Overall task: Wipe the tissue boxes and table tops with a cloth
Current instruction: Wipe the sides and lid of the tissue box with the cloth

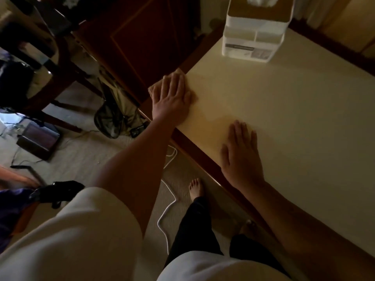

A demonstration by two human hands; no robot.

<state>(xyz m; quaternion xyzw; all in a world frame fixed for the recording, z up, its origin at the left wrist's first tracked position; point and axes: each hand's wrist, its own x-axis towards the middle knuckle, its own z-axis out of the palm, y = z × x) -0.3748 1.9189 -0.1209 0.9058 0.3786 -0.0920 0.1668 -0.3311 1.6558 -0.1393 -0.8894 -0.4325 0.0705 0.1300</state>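
Note:
A cream table top (294, 118) with a dark wooden rim fills the right of the head view. My left hand (171, 97) lies flat with straight fingers on a tan cloth (178, 71) at the table's left edge, pressing it down; most of the cloth is hidden under the hand. My right hand (241, 155) rests flat and open on the bare table top near the front edge, holding nothing. A white tissue box (255, 37) with small front compartments and a tissue sticking out stands at the far side of the table.
A white cable (168, 203) snakes over the beige carpet beside my bare feet (195, 187). Dark wooden furniture (142, 37) stands left of the table. A dark bag (113, 118), a small box (38, 140) and chair legs crowd the floor at left.

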